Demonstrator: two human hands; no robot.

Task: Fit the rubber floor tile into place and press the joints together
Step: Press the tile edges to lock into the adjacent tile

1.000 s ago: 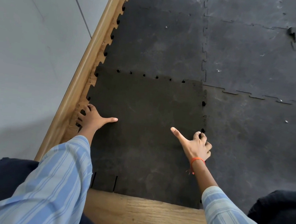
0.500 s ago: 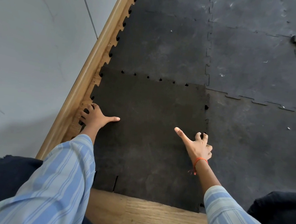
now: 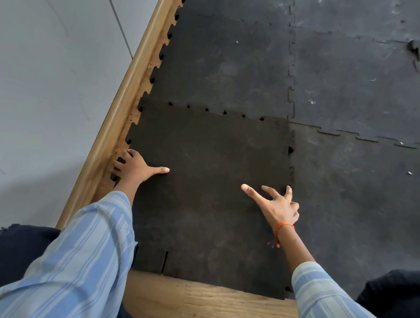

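Observation:
A dark rubber floor tile (image 3: 208,189) with puzzle-tooth edges lies between the wooden skirting and the grey tiles laid around it. Small gaps show along its far joint (image 3: 216,111) and one on its right joint (image 3: 290,149). My left hand (image 3: 135,168) lies on the tile's left toothed edge, fingers curled over the teeth, thumb stretched across the top. My right hand (image 3: 277,206) rests near the right joint, thumb and fingers spread, fingertips touching the tile's edge.
A grey wall (image 3: 44,76) and wooden skirting (image 3: 130,93) run along the left. Laid grey rubber tiles (image 3: 365,97) cover the floor ahead and to the right. Bare wooden floor (image 3: 213,312) shows below the tile. My knees sit at both lower corners.
My right hand has opened from curled fingers to spread fingers at the right joint. My left hand stays put. The view has shifted slightly.

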